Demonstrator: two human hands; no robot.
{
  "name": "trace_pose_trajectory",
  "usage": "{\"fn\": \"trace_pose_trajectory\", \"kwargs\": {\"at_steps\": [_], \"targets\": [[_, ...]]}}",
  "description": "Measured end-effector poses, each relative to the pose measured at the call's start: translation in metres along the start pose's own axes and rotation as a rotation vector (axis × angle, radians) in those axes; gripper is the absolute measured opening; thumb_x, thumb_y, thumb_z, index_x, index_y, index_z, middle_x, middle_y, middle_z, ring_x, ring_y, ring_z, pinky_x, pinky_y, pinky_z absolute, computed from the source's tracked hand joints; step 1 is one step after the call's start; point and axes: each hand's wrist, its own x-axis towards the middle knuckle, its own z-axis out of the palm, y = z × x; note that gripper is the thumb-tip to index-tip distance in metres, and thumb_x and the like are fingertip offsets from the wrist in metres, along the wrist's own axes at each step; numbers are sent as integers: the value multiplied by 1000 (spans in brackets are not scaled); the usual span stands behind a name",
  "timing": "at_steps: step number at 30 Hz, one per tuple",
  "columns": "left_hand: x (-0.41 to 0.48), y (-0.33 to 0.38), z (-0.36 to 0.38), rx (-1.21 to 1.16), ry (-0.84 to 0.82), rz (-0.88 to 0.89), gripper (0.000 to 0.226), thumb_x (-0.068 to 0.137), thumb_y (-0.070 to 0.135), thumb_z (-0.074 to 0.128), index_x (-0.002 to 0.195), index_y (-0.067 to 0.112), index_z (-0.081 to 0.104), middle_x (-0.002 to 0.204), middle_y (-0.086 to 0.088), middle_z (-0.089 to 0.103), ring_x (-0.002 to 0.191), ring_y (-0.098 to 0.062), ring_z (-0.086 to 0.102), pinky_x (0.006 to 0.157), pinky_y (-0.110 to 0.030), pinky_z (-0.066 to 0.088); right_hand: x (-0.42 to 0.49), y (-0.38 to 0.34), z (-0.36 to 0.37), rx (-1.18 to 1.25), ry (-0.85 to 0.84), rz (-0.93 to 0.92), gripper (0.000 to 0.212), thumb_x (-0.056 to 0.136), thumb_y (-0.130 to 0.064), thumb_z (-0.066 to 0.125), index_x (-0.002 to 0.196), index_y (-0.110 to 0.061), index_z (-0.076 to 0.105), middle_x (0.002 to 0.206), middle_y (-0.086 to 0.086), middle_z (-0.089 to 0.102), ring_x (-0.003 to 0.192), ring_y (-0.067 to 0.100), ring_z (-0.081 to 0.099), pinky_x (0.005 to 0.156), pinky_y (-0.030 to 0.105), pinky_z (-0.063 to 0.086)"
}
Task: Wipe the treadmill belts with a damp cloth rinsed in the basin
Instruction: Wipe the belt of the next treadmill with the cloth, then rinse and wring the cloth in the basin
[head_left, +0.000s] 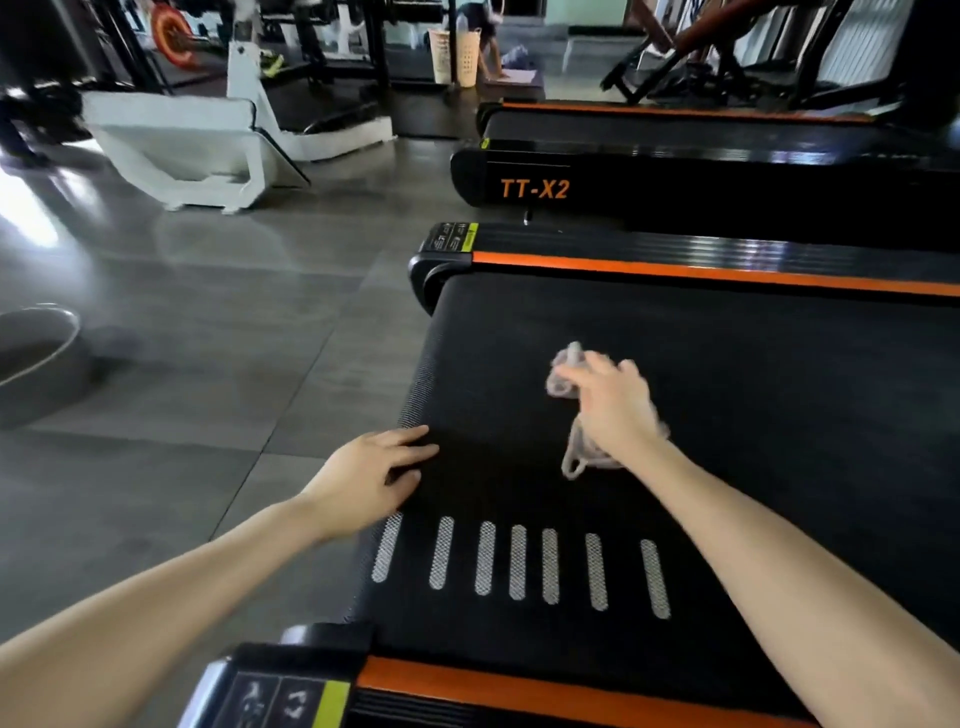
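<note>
Seeing basin (47, 374) sitting on floor at 9 o'clock, well apart from belt (753, 415). Left hand (371, 480) lying flat on belt edge, fingers straight, holding nothing. At its 2 o'clock, right hand (613, 402) scrunching cloth (562, 376) in fingers, cloth touching middle of belt. I am worrying: loose cloth end is dangling and could slip out. Belt could roll under pressing left hand.
</note>
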Motion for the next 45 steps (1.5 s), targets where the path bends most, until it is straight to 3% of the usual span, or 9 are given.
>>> {"fn": "trace_pose_trajectory", "kwargs": {"at_steps": [5, 12, 16, 20, 23, 29, 36, 41, 45], "targets": [[-5, -26, 0, -239, 67, 103, 28, 90, 21, 59, 116, 28, 67, 134, 21, 47, 116, 7, 45, 91, 5, 22, 45, -51, 8, 9, 21, 270, 51, 91, -5, 42, 132, -33, 54, 144, 2, 41, 119, 30, 37, 100, 40, 32], [-13, -103, -45, -420, 133, -105, 26, 85, 9, 59, 107, 15, 71, 112, 0, 67, 103, -17, 61, 84, -18, 41, 23, -202, 48, 123, -84, -220, 44, 90, -10, 42, 120, -31, 66, 127, -4, 57, 92, 20, 39, 88, 33, 33], [-22, -162, -83, -726, 161, -382, 25, 87, 5, 59, 109, 12, 69, 107, -4, 68, 105, -20, 61, 93, -32, 46, -1, -273, 24, 990, -137, 103, 40, 96, 2, 42, 120, -20, 65, 119, -1, 65, 91, -5, 63, 77, 6, 43], [-39, -209, -132, -959, 111, -422, 28, 89, 9, 60, 116, 13, 63, 105, 1, 63, 92, -10, 57, 81, -30, 48, 6, -330, 12, 1759, -358, 400, 39, 94, 3, 42, 127, -12, 57, 106, 6, 70, 82, 13, 70, 68, 21, 55], [-52, -242, -162, -1098, -2, -328, 33, 88, 20, 63, 120, 20, 59, 117, 7, 60, 98, 6, 53, 97, -32, 44, 19, -373, 11, 1983, -507, 523, 57, 74, -10, 72, 128, -9, 53, 93, 12, 70, 75, 24, 68, 69, 31, 57], [-55, -296, -188, -1192, -1, -251, 63, 73, 31, 76, 131, 30, 50, 120, 8, 55, 107, -1, 54, 97, -26, 42, 43, -452, 14, 1867, -549, 473, 41, 89, -15, 46, 126, 1, 55, 106, 24, 61, 81, 30, 66, 66, 34, 57], [-75, -371, -188, -1153, 284, -208, 18, 78, 1, 72, 86, 14, 62, 78, 1, 59, 60, 3, 56, 58, -7, 44, 78, -533, 51, 1583, -655, 517, 32, 94, 1, 43, 121, -6, 58, 109, 15, 65, 92, 24, 64, 80, 32, 54], [-107, -428, -189, -1134, 462, -377, 23, 78, 4, 73, 73, 17, 54, 72, -4, 57, 58, -10, 54, 58, -24, 48, 95, -577, 88, 1147, -629, 516, 47, 89, 10, 54, 135, -2, 48, 88, 7, 62, 59, 10, 56, 45, 18, 46], [-133, -449, -201, -1243, 496, -471, 26, 85, 3, 66, 73, 15, 46, 76, -8, 57, 57, -16, 57, 61, -36, 55, 99, -613, 95, 1024, -713, 404, 35, 89, 14, 47, 109, -11, 60, 80, 3, 61, 64, 12, 56, 44, 21, 52]]}}
